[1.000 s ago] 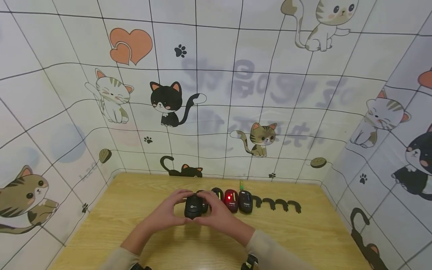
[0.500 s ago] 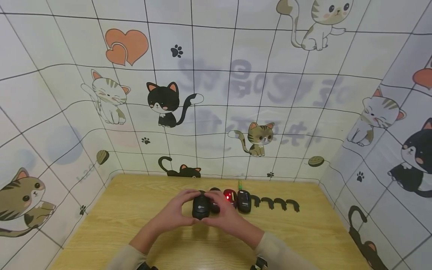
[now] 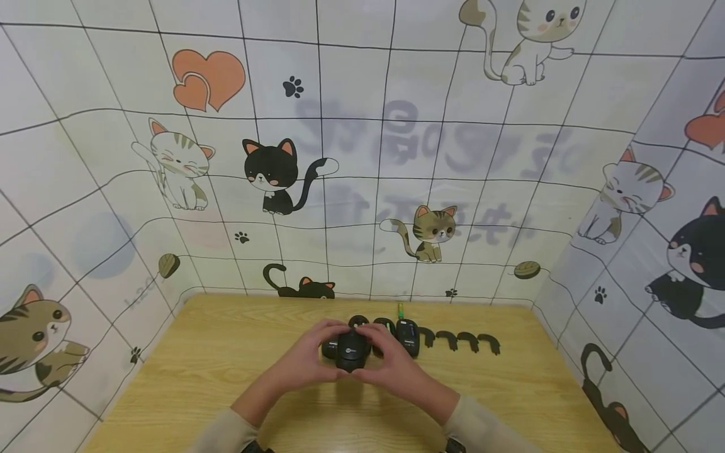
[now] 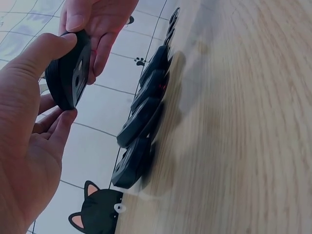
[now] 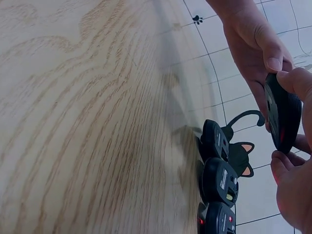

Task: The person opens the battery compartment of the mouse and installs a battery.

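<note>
Here, label by label:
Held thing: small black oval plastic computer mouse [image 3: 352,350], smooth and rounded, light round logo on top; raised clear of the tabletop, above its middle and toward the far edge.
Long axis: runs from near edge to far edge in the head view; which end is the front, cannot tell.
Left hand [image 3: 306,362]: curled round the mouse's left side, thumb on its rim, fingertips beneath.
Right hand [image 3: 392,368]: curled round the right side, thumb and fingertips pinching the rim.
Underside: ribbed edge and flat base with small round marks, seen from the left wrist.
Tabletop: pale wooden tabletop [image 3: 226,352] with wavy grain.
Just behind: row of dark plastic mice [image 3: 408,335] lying side by side along the far edge, partly hidden by the hands.
Right of the row: four black curved tail shapes [image 3: 460,340] lined up flat.
Surround: white gridded cat-print cloth [image 3: 362,157] rising at the far and side edges.
</note>
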The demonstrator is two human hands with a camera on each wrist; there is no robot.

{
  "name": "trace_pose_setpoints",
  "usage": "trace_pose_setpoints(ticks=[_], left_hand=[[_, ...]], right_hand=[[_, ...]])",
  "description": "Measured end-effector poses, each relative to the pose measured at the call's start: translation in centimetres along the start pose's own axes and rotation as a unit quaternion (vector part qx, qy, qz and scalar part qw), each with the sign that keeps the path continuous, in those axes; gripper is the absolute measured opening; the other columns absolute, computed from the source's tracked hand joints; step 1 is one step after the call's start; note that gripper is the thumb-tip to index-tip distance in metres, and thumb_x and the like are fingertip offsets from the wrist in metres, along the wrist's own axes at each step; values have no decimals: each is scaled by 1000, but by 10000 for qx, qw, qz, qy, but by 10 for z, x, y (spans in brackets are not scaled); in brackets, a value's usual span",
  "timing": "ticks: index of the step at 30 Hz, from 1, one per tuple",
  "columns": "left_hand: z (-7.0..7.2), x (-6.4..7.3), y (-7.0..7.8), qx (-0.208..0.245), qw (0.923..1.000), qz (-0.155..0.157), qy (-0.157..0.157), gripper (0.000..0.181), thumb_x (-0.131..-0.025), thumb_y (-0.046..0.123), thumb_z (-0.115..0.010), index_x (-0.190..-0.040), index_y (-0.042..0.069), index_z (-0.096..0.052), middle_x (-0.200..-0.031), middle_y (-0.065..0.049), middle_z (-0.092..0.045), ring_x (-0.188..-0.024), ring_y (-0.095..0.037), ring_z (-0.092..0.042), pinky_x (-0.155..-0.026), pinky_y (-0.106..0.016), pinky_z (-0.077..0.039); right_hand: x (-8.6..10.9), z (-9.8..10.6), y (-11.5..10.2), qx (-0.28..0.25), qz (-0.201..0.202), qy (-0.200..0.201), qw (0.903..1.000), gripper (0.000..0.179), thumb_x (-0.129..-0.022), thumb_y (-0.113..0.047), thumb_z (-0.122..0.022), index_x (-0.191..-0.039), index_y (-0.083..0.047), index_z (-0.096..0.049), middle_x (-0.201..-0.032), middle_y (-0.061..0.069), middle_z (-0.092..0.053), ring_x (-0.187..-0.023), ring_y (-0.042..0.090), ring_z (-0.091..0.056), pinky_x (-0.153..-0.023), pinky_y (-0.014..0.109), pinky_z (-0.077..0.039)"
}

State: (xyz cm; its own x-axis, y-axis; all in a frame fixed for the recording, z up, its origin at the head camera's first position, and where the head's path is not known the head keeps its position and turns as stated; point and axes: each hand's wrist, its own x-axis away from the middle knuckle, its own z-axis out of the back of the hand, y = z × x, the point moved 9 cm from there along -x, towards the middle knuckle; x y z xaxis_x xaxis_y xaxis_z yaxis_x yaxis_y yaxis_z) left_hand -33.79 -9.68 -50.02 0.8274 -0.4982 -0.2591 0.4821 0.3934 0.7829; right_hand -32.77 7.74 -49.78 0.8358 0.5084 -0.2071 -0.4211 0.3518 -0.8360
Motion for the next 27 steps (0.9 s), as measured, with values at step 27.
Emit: trace_pose_setpoints(ticks=[27], left_hand=[[-21,-4,9,639,9974,-97,332,53,-98,34,-88,-145,19,-67,-138,2,-66,-128,-21,-67,-114,-59,-53]], right_hand=[[17,17,1,-435,282,129,9986,53,-105,-25,-80,-153,-15,-60,-152,6,-57,-134,23,-65,-117,55,-51]])
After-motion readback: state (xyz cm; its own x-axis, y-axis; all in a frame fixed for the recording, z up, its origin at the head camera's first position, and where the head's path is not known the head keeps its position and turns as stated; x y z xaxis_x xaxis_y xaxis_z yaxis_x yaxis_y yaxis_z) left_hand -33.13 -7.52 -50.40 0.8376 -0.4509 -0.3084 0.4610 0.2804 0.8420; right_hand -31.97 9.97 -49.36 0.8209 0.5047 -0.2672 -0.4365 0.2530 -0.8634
